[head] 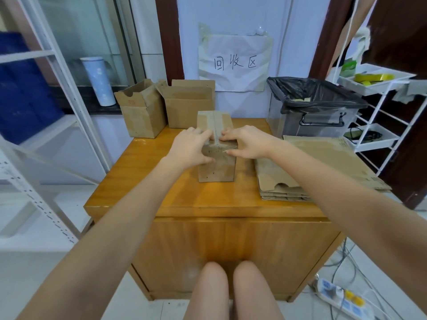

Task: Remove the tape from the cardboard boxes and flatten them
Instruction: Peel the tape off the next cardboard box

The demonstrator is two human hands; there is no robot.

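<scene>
Cardboard box (216, 155) stands mid-bench (143, 181), its tape (215, 125) running along the top seam, straight away from the person. Both hands sit at the near end of that strip: the left hand (192, 147) curls over the box's near left corner, the right hand (246, 142) pinches at the seam, just beside the tape end. The peel would likely run along the tape's long axis, away from the body. Two opened boxes (166, 107) wait behind; flattened ones (307, 167) lie to the right.
</scene>
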